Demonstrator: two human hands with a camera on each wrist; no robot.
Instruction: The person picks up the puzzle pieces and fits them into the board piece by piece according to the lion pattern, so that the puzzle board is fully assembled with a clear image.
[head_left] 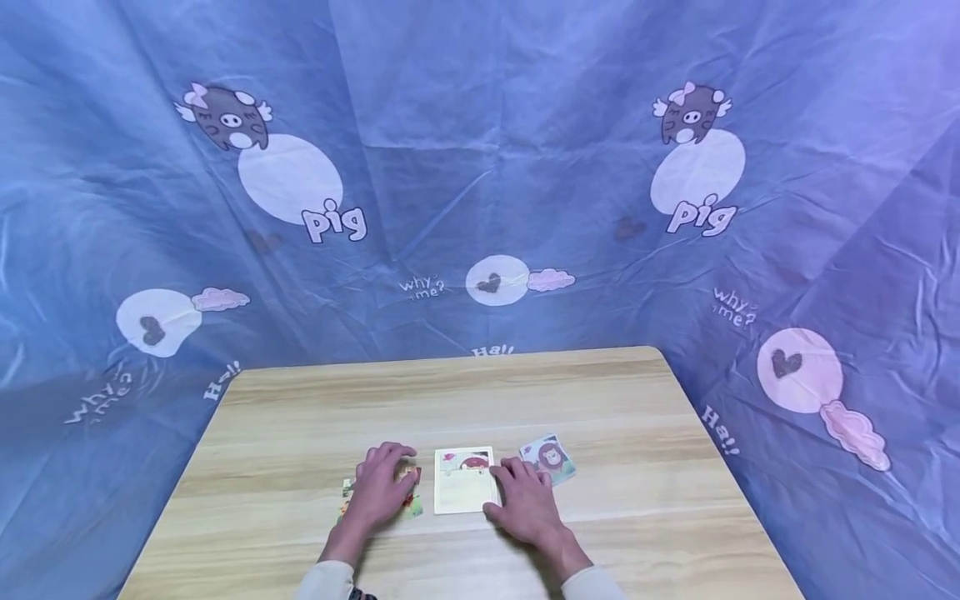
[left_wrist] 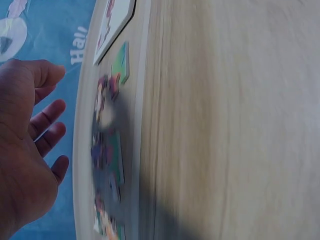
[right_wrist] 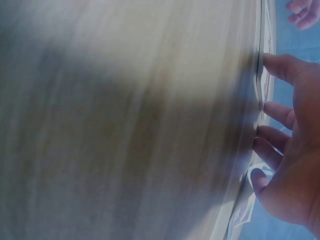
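A shallow white puzzle board (head_left: 462, 495) lies on the table, with pieces of a picture along its upper part. My left hand (head_left: 379, 487) hovers just left of it over loose, colourful jigsaw pieces (head_left: 414, 505), fingers relaxed and apart. In the left wrist view those pieces (left_wrist: 116, 157) lie below the hand (left_wrist: 25, 130), which grasps none. At the board's right edge, my right hand (head_left: 527, 502) rests its thumb and fingertips, loosely spread. The right wrist view has the fingers (right_wrist: 276, 111) along that edge. Part of the pieces is hidden under the left hand.
A picture card of a lion (head_left: 552, 455) lies right of the board, partly behind the right hand. The light wooden table (head_left: 637, 517) extends around everything. A blue printed cloth (head_left: 450, 192) hangs behind the table and along both sides.
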